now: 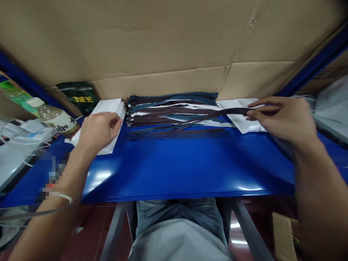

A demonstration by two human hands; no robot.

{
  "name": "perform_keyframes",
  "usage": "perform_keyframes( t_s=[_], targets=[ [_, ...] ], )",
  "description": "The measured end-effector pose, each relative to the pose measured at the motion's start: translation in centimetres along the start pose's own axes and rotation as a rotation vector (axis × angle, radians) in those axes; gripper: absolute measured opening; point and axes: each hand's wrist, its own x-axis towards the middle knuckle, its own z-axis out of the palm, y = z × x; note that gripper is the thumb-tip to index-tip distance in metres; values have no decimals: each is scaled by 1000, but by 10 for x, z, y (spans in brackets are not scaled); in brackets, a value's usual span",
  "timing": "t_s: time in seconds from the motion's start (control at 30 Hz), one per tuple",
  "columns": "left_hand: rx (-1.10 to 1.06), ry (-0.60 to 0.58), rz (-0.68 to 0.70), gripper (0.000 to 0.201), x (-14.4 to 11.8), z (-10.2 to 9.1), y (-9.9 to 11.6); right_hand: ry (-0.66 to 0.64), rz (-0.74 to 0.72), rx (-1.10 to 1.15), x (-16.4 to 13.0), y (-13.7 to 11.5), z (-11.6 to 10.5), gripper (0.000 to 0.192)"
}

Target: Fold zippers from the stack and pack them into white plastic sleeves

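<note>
From the head camera, the right hand [282, 117] pinches the end of a long dark brown strip [217, 114] between thumb and fingertips, at the far right of the glossy blue metal table [176, 166]. The strip runs left into a flat pile of dark brown and blue strips [168, 108] at the far middle. The left hand [98, 130] rests on a stack of white paper sleeves [111, 107], its fingers seemingly gripping the top sheet's edge. A clear plastic bottle [54, 117] lies far left.
</note>
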Motion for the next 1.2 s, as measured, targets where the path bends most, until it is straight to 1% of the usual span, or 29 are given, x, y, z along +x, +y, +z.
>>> perform_keyframes(
  t_s=[0.03, 0.07, 0.1, 0.17, 0.23, 0.27, 0.37, 0.4, 0.47, 0.53, 0.57, 0.6, 0.63, 0.7, 0.73, 0.8, 0.83, 0.87, 0.9, 0.97, 1.03, 1.1, 1.2],
  targets=[
    [-12, -4, 24, 19, -2, -1, 2, -16, -4, 73, -2, -1, 0, 27],
    [-55, -5, 50, 20, -3, 0, 9, -37, -18, 147, -4, -4, 2, 29],
    [-135, -3, 60, 20, -3, 2, 20, -60, -34, 211, -5, -10, 5, 29],
    [-317, -10, 55, 20, 1, 12, 51, -102, -60, 289, -7, -23, 12, 28],
    [-472, -63, 102, 18, 8, 28, 83, -121, -84, 306, -7, -33, 17, 28],
    [-523, -98, 149, 15, 13, 38, 97, -123, -93, 306, -6, -37, 19, 28],
    [-546, -211, 261, 9, 29, 70, 126, -134, -85, 321, -6, -39, 19, 28],
    [-529, -245, 274, 9, 35, 82, 132, -142, -78, 335, -6, -39, 18, 27],
    [-445, -271, 277, 9, 45, 103, 141, -165, -72, 358, -7, -37, 18, 26],
    [-359, -266, 309, 25, 55, 120, 145, -181, -78, 373, -6, -35, 17, 28],
    [-336, -268, 339, 31, 60, 127, 146, -180, -83, 377, -5, -34, 17, 29],
    [-331, -282, 372, 30, 64, 133, 146, -176, -90, 375, -4, -33, 17, 30],
    [-346, -309, 399, 23, 68, 138, 145, -172, -98, 366, -2, -31, 18, 32],
    [-419, -356, 412, 8, 74, 143, 143, -115, -133, 284, 1, -28, 19, 35],
    [-468, -358, 397, 9, 75, 144, 143, -46, -159, 195, 2, -27, 21, 37],
    [-573, -322, 340, 10, 75, 143, 143, 106, -228, -21, 1, -29, 28, 40],
    [-624, -305, 310, 10, 73, 141, 144, 148, -270, -104, -2, -32, 33, 38],
    [-672, -297, 282, 9, 71, 139, 146, 137, -313, -147, -5, -37, 39, 33],
    [-720, -297, 256, 8, 69, 137, 148, 72, -353, -147, -8, -42, 47, 27],
    [-816, -308, 216, 9, 63, 132, 155, -128, -412, -75, -14, -56, 64, 19],
    [-896, -309, 194, 11, 57, 127, 160, -264, -433, -23, -15, -68, 82, 20],
    [-944, -317, 189, 11, 52, 124, 163, -324, -436, -11, -12, -76, 97, 22],
    [-944, -297, 171, 9, 47, 122, 161, -354, -455, -17, -7, -79, 109, 25]
  ],
)
